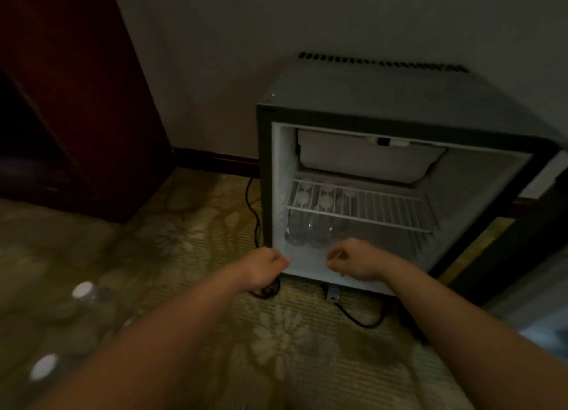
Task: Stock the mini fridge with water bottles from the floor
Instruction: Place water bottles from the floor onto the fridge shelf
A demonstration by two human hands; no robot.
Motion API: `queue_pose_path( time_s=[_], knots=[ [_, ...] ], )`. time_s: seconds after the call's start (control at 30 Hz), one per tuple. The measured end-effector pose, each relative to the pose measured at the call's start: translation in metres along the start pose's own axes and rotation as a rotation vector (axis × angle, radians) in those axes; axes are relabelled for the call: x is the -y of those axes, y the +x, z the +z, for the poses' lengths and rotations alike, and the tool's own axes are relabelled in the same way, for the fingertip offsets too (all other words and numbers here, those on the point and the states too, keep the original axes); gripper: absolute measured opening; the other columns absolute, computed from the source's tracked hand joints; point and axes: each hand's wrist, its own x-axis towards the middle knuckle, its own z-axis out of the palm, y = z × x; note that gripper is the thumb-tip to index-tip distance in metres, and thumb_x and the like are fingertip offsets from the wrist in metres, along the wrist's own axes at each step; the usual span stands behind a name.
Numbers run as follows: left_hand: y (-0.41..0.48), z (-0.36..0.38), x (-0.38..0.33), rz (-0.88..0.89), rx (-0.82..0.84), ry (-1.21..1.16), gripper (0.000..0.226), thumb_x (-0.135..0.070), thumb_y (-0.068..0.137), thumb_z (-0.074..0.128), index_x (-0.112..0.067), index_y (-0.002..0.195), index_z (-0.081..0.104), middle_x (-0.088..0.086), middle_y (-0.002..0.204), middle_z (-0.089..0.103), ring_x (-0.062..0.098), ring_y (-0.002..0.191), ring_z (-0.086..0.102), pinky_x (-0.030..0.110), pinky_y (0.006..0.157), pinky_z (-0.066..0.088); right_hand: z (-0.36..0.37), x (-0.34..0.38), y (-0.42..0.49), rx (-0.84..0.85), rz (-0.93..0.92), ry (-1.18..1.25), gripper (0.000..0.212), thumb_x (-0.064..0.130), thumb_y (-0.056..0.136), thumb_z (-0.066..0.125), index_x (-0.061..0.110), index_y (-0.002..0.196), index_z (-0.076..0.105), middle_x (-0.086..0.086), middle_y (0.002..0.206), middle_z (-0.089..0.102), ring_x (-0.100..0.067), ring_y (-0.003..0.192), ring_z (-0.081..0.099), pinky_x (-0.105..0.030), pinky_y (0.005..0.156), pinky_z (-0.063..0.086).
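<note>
The mini fridge (384, 102) stands open against the wall. Several clear water bottles (310, 230) stand at the left of its lower compartment, their white caps showing through the wire shelf (384, 208). My left hand (266, 266) is at the fridge's front lower left corner, fingers curled with nothing in them. Just in front of the fridge floor, my right hand (353, 262) is loosely closed and also holds nothing. Two white-capped bottles (83, 299) stand on the carpet at the lower left, blurred.
A dark wooden cabinet (80, 102) stands at the left. Black power cords (356, 316) run across the patterned carpet beside and under the fridge. The open fridge door (541, 200) is at the right edge.
</note>
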Motion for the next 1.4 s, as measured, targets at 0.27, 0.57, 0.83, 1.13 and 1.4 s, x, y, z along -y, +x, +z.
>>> queue_pose_path(
  time_s=[0.27, 0.57, 0.83, 1.13, 1.4],
  knots=[
    [-0.134, -0.049, 0.033, 0.056, -0.201, 0.079, 0.041, -0.035, 0.098, 0.039, -0.005, 0.119, 0.057, 0.016, 0.123, 0.059, 0.029, 0.114, 0.057, 0.038, 0.097, 0.044, -0.01, 0.11, -0.09, -0.004, -0.21, -0.156, 0.033, 0.027, 0.095, 0.051, 0.011, 0.124, 0.056, -0.009, 0.121, 0.061, -0.021, 0.099, 0.063, -0.035, 0.091, 0.049],
    [-0.263, -0.063, 0.109, 0.003, -0.292, 0.2, 0.032, -0.033, 0.096, 0.044, -0.013, 0.116, 0.059, 0.008, 0.112, 0.064, 0.02, 0.097, 0.059, 0.027, 0.081, 0.044, 0.058, 0.24, -0.16, 0.03, -0.377, -0.288, 0.034, 0.032, 0.094, 0.052, 0.017, 0.124, 0.057, -0.004, 0.127, 0.057, -0.02, 0.114, 0.056, -0.032, 0.094, 0.046],
    [-0.343, -0.034, 0.231, -0.176, -0.417, -0.044, 0.027, -0.026, 0.094, 0.052, -0.012, 0.114, 0.061, 0.006, 0.11, 0.065, 0.018, 0.1, 0.061, 0.033, 0.09, 0.049, 0.169, 0.32, -0.18, 0.187, -0.499, -0.319, 0.03, 0.025, 0.092, 0.054, 0.014, 0.119, 0.06, -0.007, 0.12, 0.061, -0.021, 0.105, 0.058, -0.033, 0.089, 0.048],
    [-0.379, 0.018, 0.345, -0.388, -0.427, -0.377, 0.012, -0.019, 0.093, 0.052, -0.023, 0.098, 0.061, 0.002, 0.102, 0.063, 0.017, 0.1, 0.06, 0.021, 0.08, 0.045, 0.277, 0.364, -0.155, 0.344, -0.496, -0.278, 0.031, 0.02, 0.091, 0.056, 0.013, 0.121, 0.058, -0.008, 0.119, 0.061, -0.021, 0.105, 0.058, -0.034, 0.092, 0.049],
    [-0.36, 0.049, 0.402, -0.575, -0.571, -0.621, 0.058, -0.02, 0.091, 0.056, -0.008, 0.142, 0.032, 0.014, 0.144, 0.042, 0.026, 0.129, 0.044, 0.036, 0.106, 0.036, 0.352, 0.376, -0.121, 0.326, -0.503, -0.325, 0.036, 0.013, 0.091, 0.054, 0.017, 0.127, 0.051, -0.008, 0.127, 0.057, -0.022, 0.117, 0.055, -0.04, 0.1, 0.046]
  ],
)
